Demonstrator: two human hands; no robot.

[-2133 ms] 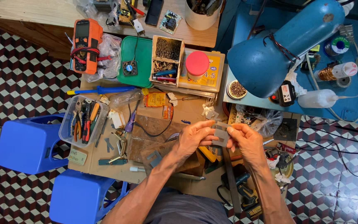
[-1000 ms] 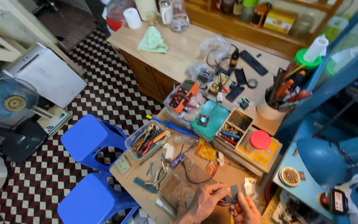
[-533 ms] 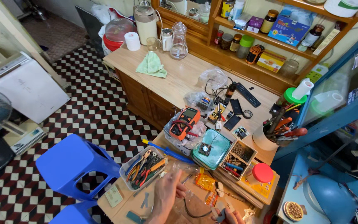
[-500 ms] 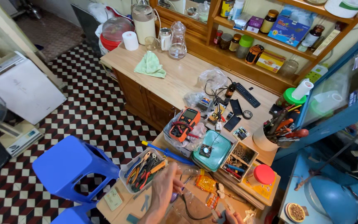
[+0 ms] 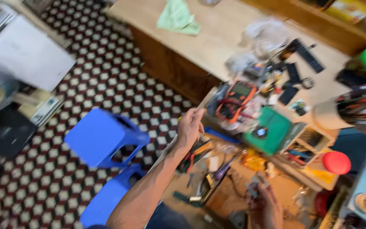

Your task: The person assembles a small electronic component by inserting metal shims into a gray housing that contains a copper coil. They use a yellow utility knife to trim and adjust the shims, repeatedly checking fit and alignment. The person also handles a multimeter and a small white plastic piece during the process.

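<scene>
My left hand is stretched out over the left edge of the low work table, fingers extended and holding nothing. It hovers above a clear tray of pliers, just short of an orange multimeter. My right hand stays low at the bottom of the view, pinching a small grey part over the brown work mat. The whole view is blurred by motion.
A green case, a compartment box with a red lid and a cup of pens crowd the table. Behind is a wooden bench with a green cloth. Two blue stools stand on the checkered floor.
My left hand let go of the grey part and reached up and left toward the tool tray and multimeter. My right hand keeps the part. The view swung and came closer.
</scene>
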